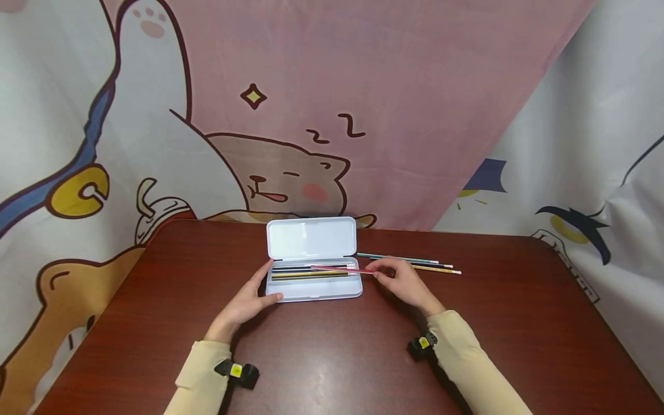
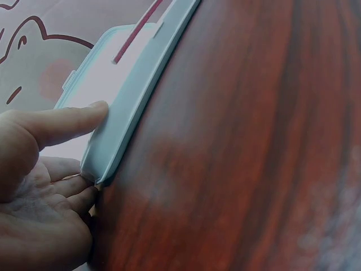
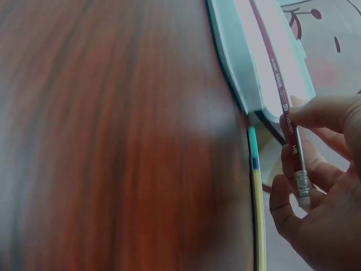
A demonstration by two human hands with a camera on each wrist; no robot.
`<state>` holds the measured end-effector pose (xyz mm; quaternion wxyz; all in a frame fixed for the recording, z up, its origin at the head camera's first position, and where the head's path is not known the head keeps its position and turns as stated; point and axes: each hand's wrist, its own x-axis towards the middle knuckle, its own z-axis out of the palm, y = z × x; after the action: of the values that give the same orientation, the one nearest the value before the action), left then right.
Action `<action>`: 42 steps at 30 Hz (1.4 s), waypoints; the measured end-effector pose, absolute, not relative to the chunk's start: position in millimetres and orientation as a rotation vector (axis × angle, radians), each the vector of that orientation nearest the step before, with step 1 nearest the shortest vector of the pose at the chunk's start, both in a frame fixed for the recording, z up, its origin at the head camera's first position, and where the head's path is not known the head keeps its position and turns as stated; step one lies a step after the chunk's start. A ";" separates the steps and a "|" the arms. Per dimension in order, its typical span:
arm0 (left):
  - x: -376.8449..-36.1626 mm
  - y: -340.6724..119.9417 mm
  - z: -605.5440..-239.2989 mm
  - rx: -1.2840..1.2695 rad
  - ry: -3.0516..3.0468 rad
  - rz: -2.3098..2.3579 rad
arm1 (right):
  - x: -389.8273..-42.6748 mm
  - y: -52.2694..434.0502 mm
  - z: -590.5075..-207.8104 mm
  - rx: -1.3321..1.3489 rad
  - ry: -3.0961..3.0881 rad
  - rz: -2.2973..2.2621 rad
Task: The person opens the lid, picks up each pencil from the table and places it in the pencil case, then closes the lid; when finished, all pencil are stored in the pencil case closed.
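Note:
A white pencil case (image 1: 298,290) lies on the table with its lid (image 1: 312,238) raised at the back. Several pencils (image 1: 293,275) lie side by side in its rear compartment. My left hand (image 1: 246,301) holds the case's left end, thumb on the front rim and fingers around the side. In my right hand (image 1: 402,282), thumb and fingers pinch a red pencil (image 3: 275,73) near its eraser end. That pencil points left over the case, above the other pencils. Its silver ferrule and white eraser show in the right wrist view.
To the right of the case, a few loose pencils (image 1: 433,267) lie on the brown table (image 1: 321,357), their eraser ends to the right. Behind the table's far edge hangs a cartoon-printed cloth (image 1: 415,115). A camera is strapped to each wrist.

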<state>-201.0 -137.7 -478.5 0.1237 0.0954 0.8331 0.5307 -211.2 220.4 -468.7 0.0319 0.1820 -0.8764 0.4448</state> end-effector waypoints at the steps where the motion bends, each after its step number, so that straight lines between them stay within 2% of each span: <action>1: -201.1 -137.6 -478.7 0.278 2.429 1.549 | -211.9 217.2 -468.2 0.567 -2.692 1.388; 12: -201.5 -137.1 -481.1 0.293 2.435 1.560 | -219.2 188.5 -470.5 0.632 -2.651 1.494; 30: -202.7 -137.2 -480.7 0.295 2.424 1.572 | -225.5 153.1 -471.7 0.633 -2.654 1.405; 42: -200.5 -138.0 -478.2 0.278 2.432 1.558 | -224.8 152.0 -471.2 0.599 -2.670 1.446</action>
<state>-200.5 -138.0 -478.2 0.1195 0.0950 0.8321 0.5331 -224.8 152.0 -471.2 0.0234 0.1936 -0.8625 0.4670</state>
